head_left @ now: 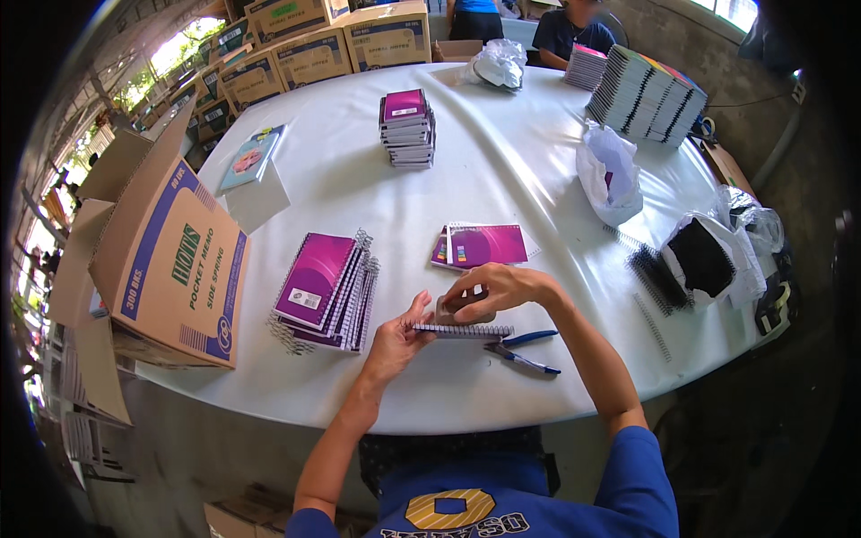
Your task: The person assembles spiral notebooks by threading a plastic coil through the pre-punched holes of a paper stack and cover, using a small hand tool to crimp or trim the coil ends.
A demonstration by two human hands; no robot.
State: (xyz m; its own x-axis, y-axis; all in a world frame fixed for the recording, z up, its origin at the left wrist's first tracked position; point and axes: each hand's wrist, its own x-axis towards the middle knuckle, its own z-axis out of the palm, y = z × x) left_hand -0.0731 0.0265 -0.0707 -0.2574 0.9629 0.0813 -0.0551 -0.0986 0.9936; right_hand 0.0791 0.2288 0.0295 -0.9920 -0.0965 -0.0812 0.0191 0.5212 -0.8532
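Note:
A small spiral notebook (pixel 466 331) is tilted up near the table's front edge, its bound edge toward me. My left hand (pixel 395 343) grips it by the left end, thumb on top. My right hand (pixel 489 291) is closed just above the notebook, its curled fingers around a small brownish-grey piece that I cannot make out. Blue-handled pliers (pixel 531 338) lie spread on the table by the notebook's right end. Beyond my hands lie a few purple notebook covers (pixel 489 244). On the left a leaning stack of purple spiral notebooks (pixel 316 278) has loose wire ends sticking out.
An open cardboard box (pixel 175 260) stands at left. Farther back is another notebook stack (pixel 406 130). To the right are a white plastic bag (pixel 610 175), black spiral coils (pixel 659 278) and a tall stack of notebooks (pixel 646 97). Behind the table sits a person (pixel 574 36).

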